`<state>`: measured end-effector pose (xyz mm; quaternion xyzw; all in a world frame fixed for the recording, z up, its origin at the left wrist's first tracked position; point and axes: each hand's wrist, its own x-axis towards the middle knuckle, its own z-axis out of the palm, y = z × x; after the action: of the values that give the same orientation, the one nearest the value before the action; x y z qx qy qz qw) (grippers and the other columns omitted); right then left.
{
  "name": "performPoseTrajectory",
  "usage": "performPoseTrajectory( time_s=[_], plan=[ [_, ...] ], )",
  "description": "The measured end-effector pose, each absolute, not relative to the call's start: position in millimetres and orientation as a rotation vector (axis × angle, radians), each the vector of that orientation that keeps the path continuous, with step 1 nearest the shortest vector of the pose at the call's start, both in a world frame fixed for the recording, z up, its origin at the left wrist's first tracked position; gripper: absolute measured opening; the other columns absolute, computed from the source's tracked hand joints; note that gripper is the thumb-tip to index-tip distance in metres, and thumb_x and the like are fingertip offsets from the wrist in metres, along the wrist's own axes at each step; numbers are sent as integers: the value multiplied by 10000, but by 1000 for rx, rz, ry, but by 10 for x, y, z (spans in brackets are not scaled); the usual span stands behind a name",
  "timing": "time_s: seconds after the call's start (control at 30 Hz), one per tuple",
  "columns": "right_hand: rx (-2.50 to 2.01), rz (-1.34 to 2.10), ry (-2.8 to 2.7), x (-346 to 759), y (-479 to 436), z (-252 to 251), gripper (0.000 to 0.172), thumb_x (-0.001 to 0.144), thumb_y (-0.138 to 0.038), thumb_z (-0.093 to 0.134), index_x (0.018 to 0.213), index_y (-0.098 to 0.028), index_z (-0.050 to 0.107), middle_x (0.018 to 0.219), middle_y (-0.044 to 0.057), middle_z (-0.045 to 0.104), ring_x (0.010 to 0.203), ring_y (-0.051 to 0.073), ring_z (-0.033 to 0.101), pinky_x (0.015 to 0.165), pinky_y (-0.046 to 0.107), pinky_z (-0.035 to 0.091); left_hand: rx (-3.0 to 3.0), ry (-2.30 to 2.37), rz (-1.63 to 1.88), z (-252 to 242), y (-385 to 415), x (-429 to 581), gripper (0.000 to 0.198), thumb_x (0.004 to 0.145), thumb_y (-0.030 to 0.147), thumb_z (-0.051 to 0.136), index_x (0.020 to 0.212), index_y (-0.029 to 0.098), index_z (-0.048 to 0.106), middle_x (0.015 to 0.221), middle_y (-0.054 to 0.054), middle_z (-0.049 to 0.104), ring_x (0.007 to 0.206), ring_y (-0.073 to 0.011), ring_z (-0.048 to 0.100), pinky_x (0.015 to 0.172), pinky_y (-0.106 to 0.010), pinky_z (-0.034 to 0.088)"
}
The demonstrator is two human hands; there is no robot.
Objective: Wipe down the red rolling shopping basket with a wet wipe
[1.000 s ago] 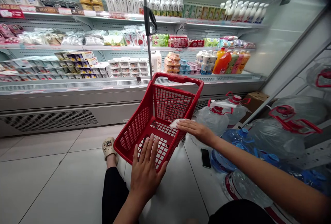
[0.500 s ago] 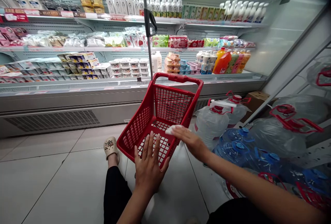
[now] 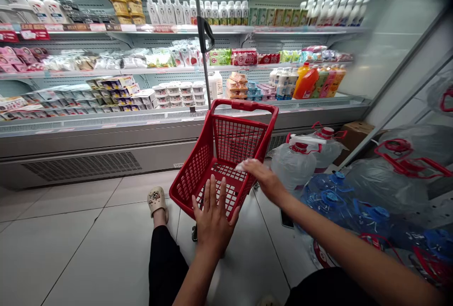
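Head view shows the right hand gripping a cloth at the right edge of the basket, left hand spread empty by its near edge, wiping seemingly under way, remainder unclear, the floor-standing basket's long axis and handle pointing toward the fridge.

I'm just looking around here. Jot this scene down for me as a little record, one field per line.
Place: shop floor, before a refrigerated display stocked with bottles and tubs
Centre: red shopping cart with lattice walls, nothing seen inside but parts are hidden
Left hand: fingers spread, at the cart's near edge; grip not evident
Right hand: holding a small white cloth or tissue by the cart's right side
Right of cart: large water bottles, dark phone on the floor
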<state>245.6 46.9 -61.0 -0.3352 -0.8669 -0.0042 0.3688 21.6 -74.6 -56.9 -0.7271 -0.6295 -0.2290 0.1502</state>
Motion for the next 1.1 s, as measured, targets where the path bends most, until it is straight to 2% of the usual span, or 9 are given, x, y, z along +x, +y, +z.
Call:
performPoseTrajectory(
  time_s=[0.17, 0.3, 0.37, 0.43, 0.53, 0.67, 0.8, 0.93, 1.1],
  plan=[
    [-600, 102, -2398, 2209, -251, -762, 570, 1071, -116, 413, 1615, -277, 355, 1547, 44, 552, 1505, 169, 405, 1256, 453, 385, -2073, -1860, -710, -611, -669, 410, 841, 1000, 493, 533, 1674, 263, 84, 1726, -153, 185, 1606, -334, 161, 1234, -686, 168],
    [-565, 116, -2466, 2523, 10, -681, 548, 1074, -113, 389, 1590, -299, 401, 1555, 39, 541, 1484, 163, 438, 1246, 460, 388, -2255, -1742, -688, -568, -595, 369, 1020, 928, 603, 617, 1675, 228, 32, 1738, -170, 105, 1612, -344, 121, 1226, -644, 239],
    [-660, 87, -2426, 2704, 295, -639, 581, 1052, -63, 351, 1575, -304, 429, 1553, 46, 543, 1478, 168, 446, 1243, 490, 383, -2401, -1578, -607, -504, -489, 195, 1143, 841, 677, 692, 1676, 240, 46, 1742, -154, 101, 1611, -359, 113, 1250, -647, 175],
    [-773, 65, -2374, 2829, 551, -625, 648, 1002, 3, 323, 1556, -301, 462, 1545, 52, 552, 1480, 173, 443, 1234, 509, 389, -2485, -1440, -521, -441, -321, -59, 1207, 779, 701, 742, 1676, 246, 74, 1741, -134, 133, 1609, -366, 114, 1276, -637, 61],
    [-886, 54, -2313, 2887, 753, -663, 712, 949, 43, 316, 1552, -301, 469, 1539, 56, 556, 1484, 184, 435, 1225, 528, 396, -2545, -1366, -429, -399, -31, -426, 1184, 791, 723, 718, 1676, 238, 98, 1726, -132, 215, 1599, -348, 182, 1298, -563, 42],
    [-936, 33, -2264, 2801, 593, -770, 681, 990, 2, 314, 1588, -311, 405, 1561, 51, 533, 1500, 190, 409, 1238, 540, 374, -2549, -1414, -420, -445, 186, -585, 1176, 812, 739, 690, 1676, 249, 61, 1699, -157, 287, 1564, -323, 301, 1298, -548, 74],
    [-919, 1, -2281, 2606, 45, -882, 679, 1020, -15, 293, 1628, -315, 309, 1613, 32, 465, 1532, 185, 351, 1253, 526, 365, -2503, -1470, -490, -490, 162, -496, 1241, 779, 727, 737, 1675, 210, 50, 1710, -212, 215, 1591, -317, 232, 1291, -545, 120],
    [-933, -30, -2287, 2352, -506, -967, 695, 1023, -20, 305, 1655, -295, 216, 1618, 22, 455, 1535, 186, 349, 1255, 478, 387, -2456, -1538, -572, -511, 47, -416, 1229, 781, 729, 733, 1675, 214, 67, 1732, -197, 121, 1605, -329, 164, 1285, -532, 175],
    [-1000, -61, -2197, 2254, -689, -1023, 724, 1007, 0, 273, 1665, -282, 165, 1612, 34, 464, 1528, 193, 365, 1248, 485, 400, -2344, -1684, -632, -561, -157, -169, 1167, 810, 643, 759, 1674, 216, 100, 1733, -191, 110, 1590, -325, 229, 1287, -530, 195]
  ],
)
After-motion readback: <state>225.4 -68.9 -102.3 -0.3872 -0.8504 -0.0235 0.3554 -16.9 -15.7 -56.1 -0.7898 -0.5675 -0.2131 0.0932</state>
